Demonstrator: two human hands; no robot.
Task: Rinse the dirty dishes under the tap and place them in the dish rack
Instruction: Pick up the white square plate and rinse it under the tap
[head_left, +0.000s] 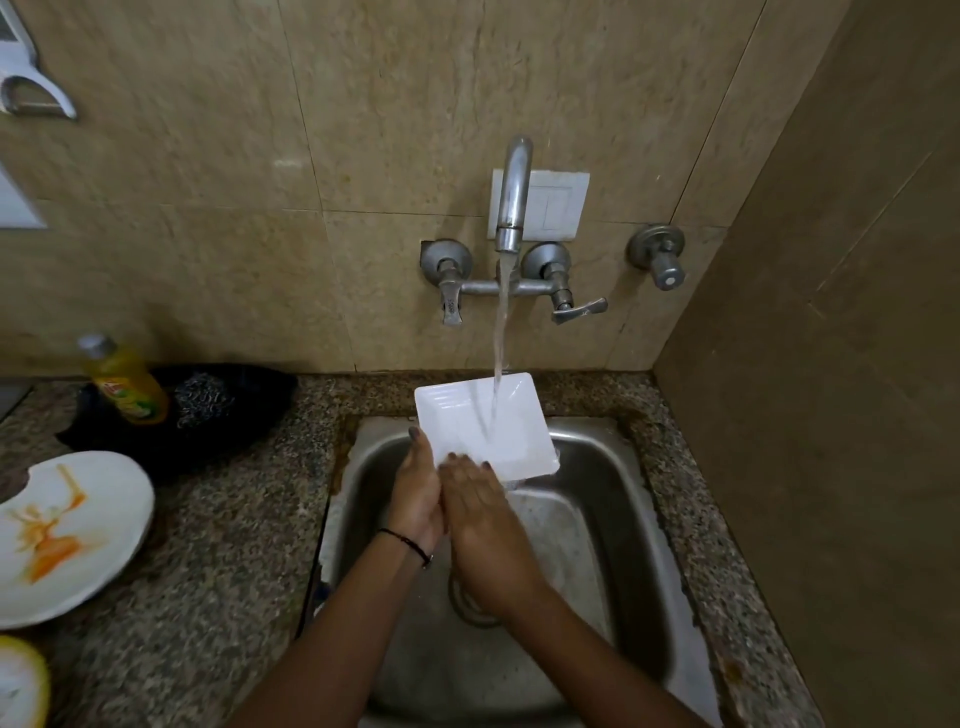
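Note:
A white square plate (467, 415) is held tilted over the steel sink (613, 519), and water from the wall tap (511, 208) runs onto its face. My left hand (415, 493) grips the plate's near left edge, thumb on top. My right hand (478, 519) lies beside it with its fingers flat on the plate's near face. A round white plate (93, 499) smeared with orange sauce lies on the counter at the left. No dish rack is in view.
A yellow dish-soap bottle (127, 384) and a steel scrubber (202, 400) sit on a black cloth at the back left of the granite counter (234, 545). A yellow-rimmed dish (21, 680) shows at the bottom left corner. A tiled side wall (831, 415) rises on the right.

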